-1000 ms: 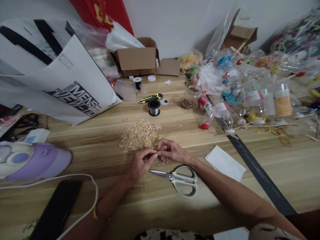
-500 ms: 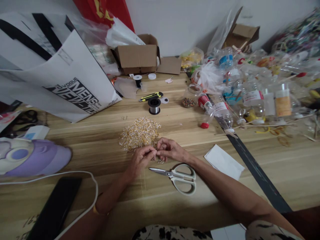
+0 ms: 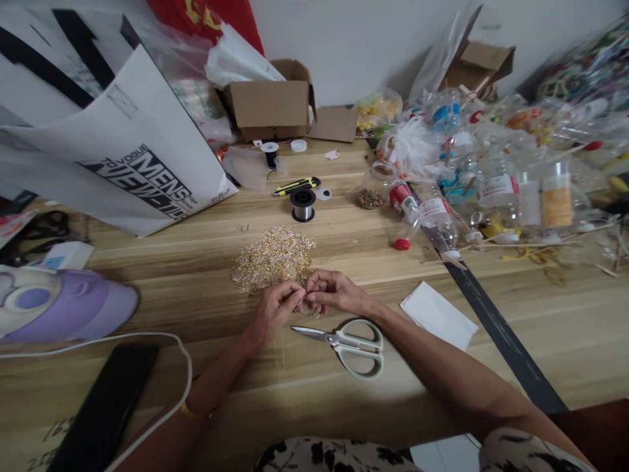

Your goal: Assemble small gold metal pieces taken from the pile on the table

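My left hand (image 3: pixel 276 309) and my right hand (image 3: pixel 337 292) meet at the fingertips, both pinched close together. Between them is a small piece too fine to make out, with a bit of silvery chain or wire (image 3: pixel 313 314) showing just below. Thin yellowish strands (image 3: pixel 279 351) hang beneath my left hand. Touching or just beyond the fingers lies a heap of gold and silver beaded wire (image 3: pixel 272 259). Scissors (image 3: pixel 339 341) with pale handles rest on the wooden table (image 3: pixel 236 400) below my hands, blades slightly apart, points to the left.
Behind the heap sit a spool of silver wire (image 3: pixel 303 205) and a yellow-black cutter knife (image 3: pixel 296 186). A jar of beads (image 3: pixel 376 187) and many plastic bottles (image 3: pixel 496 187) crowd the right. A white bag (image 3: pixel 147 157), a phone (image 3: pixel 105 406) and a white cable (image 3: pixel 189 373) lie left.
The whole view has shifted slightly. Both hands stay pinched together at the same place by the heap, with only tiny finger movement.
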### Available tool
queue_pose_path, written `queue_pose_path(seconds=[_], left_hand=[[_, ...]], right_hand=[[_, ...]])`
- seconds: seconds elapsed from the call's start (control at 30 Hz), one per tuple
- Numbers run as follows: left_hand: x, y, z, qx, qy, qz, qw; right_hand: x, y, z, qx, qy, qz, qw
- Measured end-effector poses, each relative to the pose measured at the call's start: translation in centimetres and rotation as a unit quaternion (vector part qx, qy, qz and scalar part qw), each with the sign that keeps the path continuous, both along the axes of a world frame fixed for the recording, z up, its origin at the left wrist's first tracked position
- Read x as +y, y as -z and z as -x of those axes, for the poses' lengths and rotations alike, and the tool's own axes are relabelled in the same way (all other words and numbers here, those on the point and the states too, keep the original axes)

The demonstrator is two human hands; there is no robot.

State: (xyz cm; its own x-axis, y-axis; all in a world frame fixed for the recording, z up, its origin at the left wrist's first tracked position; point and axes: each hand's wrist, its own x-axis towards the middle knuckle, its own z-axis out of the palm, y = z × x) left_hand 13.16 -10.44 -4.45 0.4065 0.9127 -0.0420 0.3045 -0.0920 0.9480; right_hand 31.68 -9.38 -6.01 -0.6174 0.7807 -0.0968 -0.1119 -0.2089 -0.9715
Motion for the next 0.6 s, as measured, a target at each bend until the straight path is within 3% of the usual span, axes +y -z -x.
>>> queue_pose_path(seconds=[0.33,0.6], left_hand=[[0.04,0.13,0.03,-0.046,-0.023,0.025,0.998],[-0.05,0.18,0.05,-0.025,-0.028,0.001,0.999]], right_hand=[[-0.05,-0.22,-0.01,0.000,0.008,-0.015,1.000],[0.02,-0.26,-0.02,-0.018,0.007,-0.011,1.000]])
